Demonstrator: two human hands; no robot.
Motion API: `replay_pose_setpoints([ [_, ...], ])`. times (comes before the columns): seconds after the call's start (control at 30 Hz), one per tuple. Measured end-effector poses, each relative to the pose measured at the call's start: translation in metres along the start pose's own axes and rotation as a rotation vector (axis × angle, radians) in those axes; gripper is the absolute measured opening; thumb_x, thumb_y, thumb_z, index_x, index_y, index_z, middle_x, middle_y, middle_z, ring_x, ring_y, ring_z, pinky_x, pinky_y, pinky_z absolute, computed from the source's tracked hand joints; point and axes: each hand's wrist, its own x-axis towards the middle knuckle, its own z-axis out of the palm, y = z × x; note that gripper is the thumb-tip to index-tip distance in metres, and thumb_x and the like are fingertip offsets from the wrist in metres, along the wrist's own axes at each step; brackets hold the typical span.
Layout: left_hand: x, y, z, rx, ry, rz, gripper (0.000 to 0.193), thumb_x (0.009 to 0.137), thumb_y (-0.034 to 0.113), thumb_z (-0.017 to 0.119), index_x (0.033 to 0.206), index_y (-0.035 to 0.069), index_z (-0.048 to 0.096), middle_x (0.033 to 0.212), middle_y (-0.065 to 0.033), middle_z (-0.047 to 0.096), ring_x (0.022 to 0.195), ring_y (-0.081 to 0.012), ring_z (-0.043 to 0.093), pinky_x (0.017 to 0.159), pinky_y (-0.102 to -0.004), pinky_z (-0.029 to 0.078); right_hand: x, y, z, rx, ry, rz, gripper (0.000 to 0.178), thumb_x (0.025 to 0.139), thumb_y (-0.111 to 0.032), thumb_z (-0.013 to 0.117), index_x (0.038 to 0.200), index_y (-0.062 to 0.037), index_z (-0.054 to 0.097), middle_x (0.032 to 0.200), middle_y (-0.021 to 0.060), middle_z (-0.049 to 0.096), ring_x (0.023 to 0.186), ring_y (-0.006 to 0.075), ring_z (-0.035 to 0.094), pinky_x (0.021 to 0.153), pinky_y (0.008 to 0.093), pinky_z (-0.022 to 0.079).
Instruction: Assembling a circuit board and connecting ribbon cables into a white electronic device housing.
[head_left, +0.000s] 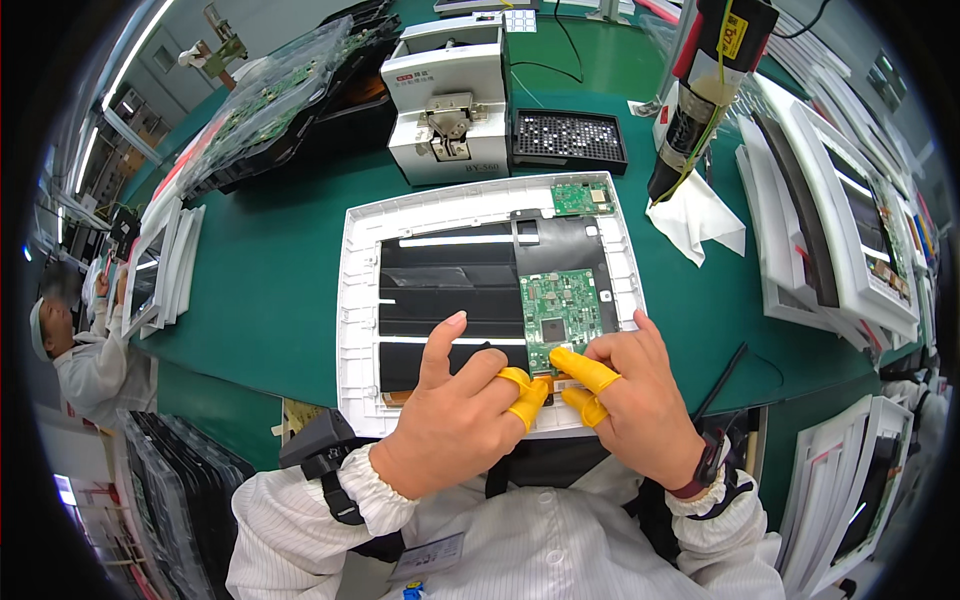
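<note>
A white plastic-framed display panel (358, 280) lies face down before me, its back plate black. A green circuit board (575, 300) sits on its right half, with a smaller green board (583, 199) at the top right corner. My left hand (455, 405) has thumb and index finger, both in yellow finger cots, pinched at an orange flex cable (562, 384) below the larger board; another finger sticks up. My right hand (635, 385) closes on the same cable from the right, its yellow-covered index finger touching the board's lower edge. The fingertips partly hide the cable.
Behind the panel stand a grey-white machine (448, 110) and a black tray of small parts (570, 140). A black cylindrical tool (685, 130) hangs above a white cloth (697, 222). Stacked panels (835, 220) line the right; bagged boards (270, 110) lie left. A co-worker (90, 350) sits far left.
</note>
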Motion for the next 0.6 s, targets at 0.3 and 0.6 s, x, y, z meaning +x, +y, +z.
replay_pose_setpoints([
  [0.3, 0.0029, -0.0008, 0.0072, -0.041, 0.124, -0.053, 0.002, 0.072, 0.011, 0.072, 0.071, 0.011, 0.073, 0.068, 0.0037, 0.057, 0.086, -0.0142, 0.061, 0.116, -0.0603, 0.020, 0.0025, 0.0007, 0.0001, 0.004, -0.032, -0.017, 0.027, 0.078, -0.003, 0.069, 0.104, -0.0075, 0.074, 0.097, 0.0041, 0.054, 0.099, 0.0242, 0.053, 0.115, 0.0542, 0.030],
  [0.6, 0.0014, -0.0006, 0.0055, -0.063, 0.104, -0.054, 0.004, 0.071, 0.012, 0.071, 0.071, 0.012, 0.074, 0.067, 0.0029, 0.057, 0.086, -0.0149, 0.061, 0.116, -0.0604, 0.020, 0.0028, 0.0012, 0.0004, 0.000, -0.045, -0.033, 0.025, 0.077, -0.001, 0.067, 0.099, -0.0103, 0.075, 0.098, 0.0043, 0.054, 0.100, 0.0250, 0.053, 0.113, 0.0545, 0.032],
])
